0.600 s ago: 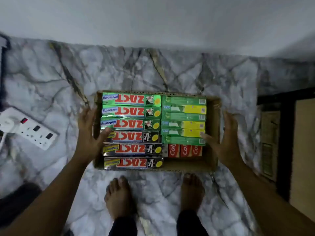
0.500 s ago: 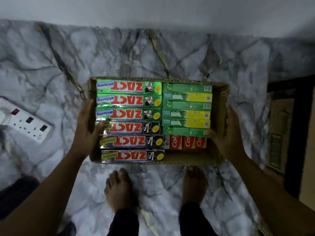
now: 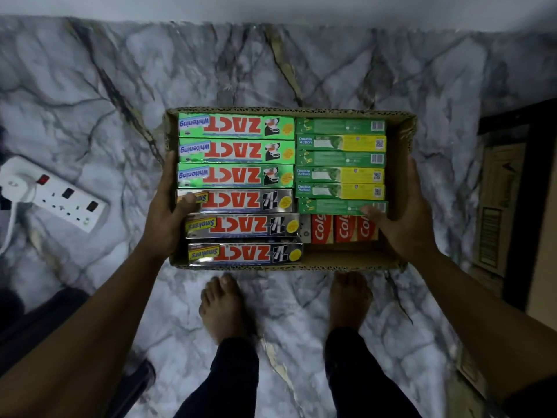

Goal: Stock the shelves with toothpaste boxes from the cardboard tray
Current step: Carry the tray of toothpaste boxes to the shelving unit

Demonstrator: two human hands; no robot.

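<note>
**Tray nearly full, stocking not yet begun**

No shelf is showing in the view, and the tray (image 3: 346, 256) is holding almost all its rows. I am therefore judging that no box is placed yet. The tray must first be carried to the shelves, and every box is waiting to be set out.

At the far left a white power strip (image 3: 57, 196) is lying on the marble floor (image 3: 271, 64). The left hand (image 3: 168, 218) is gripping the left wall of the tray, with its thumb pressing on one of the silver boxes (image 3: 241, 227). The tray is sitting between both hands, just beyond the bare feet (image 3: 223, 306). It seems to be raised off the floor, but from above I cannot be sure.

In the left column, three green boxes (image 3: 236, 152) are reading "ZACT" and "Whitening". The three silver boxes are reading "ZACT" and "Smokers". All of this print is upside down to the camera.

The right column is holding six thinner boxes (image 3: 340, 159), and three of them are showing a yellow part and "Double Action". Nearer the person, red boxes (image 3: 343, 229) are showing only "Colg". The near right corner of the tray is bare.

The right hand (image 3: 404, 224) is gripping the right wall, with its thumb resting on the nearest thin box. A brown carton (image 3: 497, 206) is lying at the far right.
</note>
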